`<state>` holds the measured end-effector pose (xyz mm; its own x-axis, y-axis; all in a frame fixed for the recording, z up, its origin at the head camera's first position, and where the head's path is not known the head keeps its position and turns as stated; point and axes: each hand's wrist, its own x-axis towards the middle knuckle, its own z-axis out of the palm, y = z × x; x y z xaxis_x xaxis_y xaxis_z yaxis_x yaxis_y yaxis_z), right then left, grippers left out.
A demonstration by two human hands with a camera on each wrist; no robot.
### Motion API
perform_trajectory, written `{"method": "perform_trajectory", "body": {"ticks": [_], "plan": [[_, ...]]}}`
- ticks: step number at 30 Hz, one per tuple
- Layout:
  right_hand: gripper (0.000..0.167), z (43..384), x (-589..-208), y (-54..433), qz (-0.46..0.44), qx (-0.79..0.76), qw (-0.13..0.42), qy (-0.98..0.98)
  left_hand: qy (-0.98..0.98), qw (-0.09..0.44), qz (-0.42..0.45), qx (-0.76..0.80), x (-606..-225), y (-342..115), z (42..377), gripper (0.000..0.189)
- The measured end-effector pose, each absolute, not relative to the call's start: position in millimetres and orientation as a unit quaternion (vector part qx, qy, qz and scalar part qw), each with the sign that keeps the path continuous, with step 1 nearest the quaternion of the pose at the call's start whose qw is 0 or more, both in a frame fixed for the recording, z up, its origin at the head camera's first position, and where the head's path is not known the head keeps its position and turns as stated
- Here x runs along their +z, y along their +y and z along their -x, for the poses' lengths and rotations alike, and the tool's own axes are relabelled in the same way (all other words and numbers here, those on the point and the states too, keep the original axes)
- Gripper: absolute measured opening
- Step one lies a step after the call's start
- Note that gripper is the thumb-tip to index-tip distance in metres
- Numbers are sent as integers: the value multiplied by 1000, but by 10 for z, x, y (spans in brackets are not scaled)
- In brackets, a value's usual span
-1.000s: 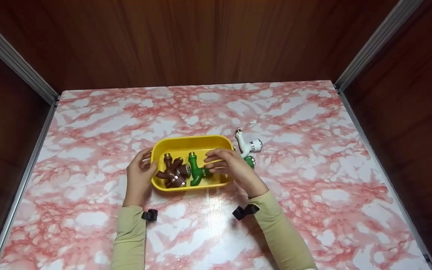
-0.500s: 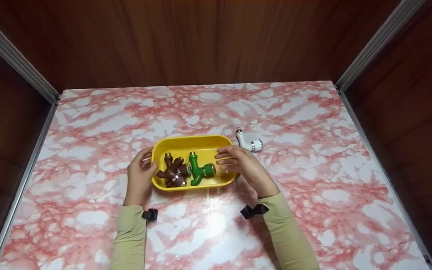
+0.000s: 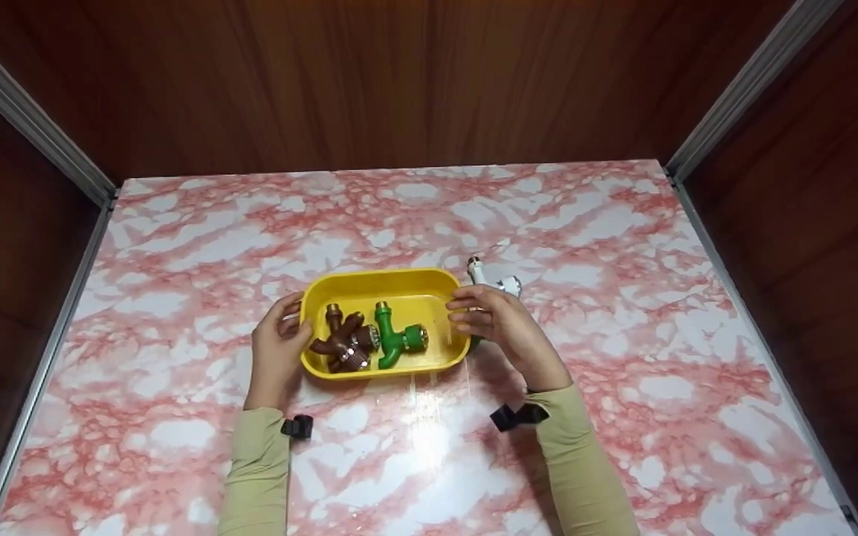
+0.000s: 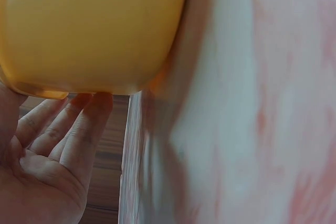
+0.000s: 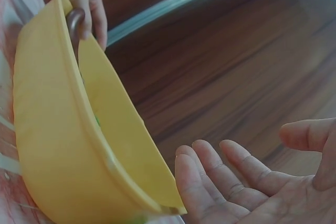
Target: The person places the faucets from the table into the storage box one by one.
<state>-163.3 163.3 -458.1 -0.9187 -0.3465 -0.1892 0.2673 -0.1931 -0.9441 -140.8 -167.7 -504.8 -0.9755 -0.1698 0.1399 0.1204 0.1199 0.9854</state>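
Note:
My left hand (image 3: 278, 350) grips the left end of a yellow plastic tub (image 3: 380, 374), thumb at the rim and fingers against the outer wall, as the left wrist view shows. Inside the tub, brown taps (image 3: 343, 344) lie crossed at the left, and a green tap (image 3: 393, 339) lies right of them. My right hand (image 3: 511, 327) hovers at the tub's right end with its fingers loosely extended and nothing held. In the right wrist view, those fingers (image 5: 247, 174) are spread beside the tub's rim. A white tap (image 3: 477, 272) lies beyond that hand, partly hidden by it.
A bit of green shows between the tub and my right hand, mostly hidden. The red-and-white marbled table (image 3: 198, 253) carries everything. Dark wood panels (image 3: 399, 89) with metal edge strips (image 3: 742, 82) close off the back and both sides.
My right hand has drawn back rightward from the green tap to the tub's right end, uncovering that tap's knob and now covering part of the white tap. The left hand stays put.

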Motion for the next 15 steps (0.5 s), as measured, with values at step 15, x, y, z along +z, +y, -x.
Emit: {"method": "perform_trajectory", "body": {"ticks": [15], "plan": [[46, 1646, -4624, 1848, 11, -782, 171, 599, -747, 102, -17, -656, -5027, -1678, 1405, 44]]}}
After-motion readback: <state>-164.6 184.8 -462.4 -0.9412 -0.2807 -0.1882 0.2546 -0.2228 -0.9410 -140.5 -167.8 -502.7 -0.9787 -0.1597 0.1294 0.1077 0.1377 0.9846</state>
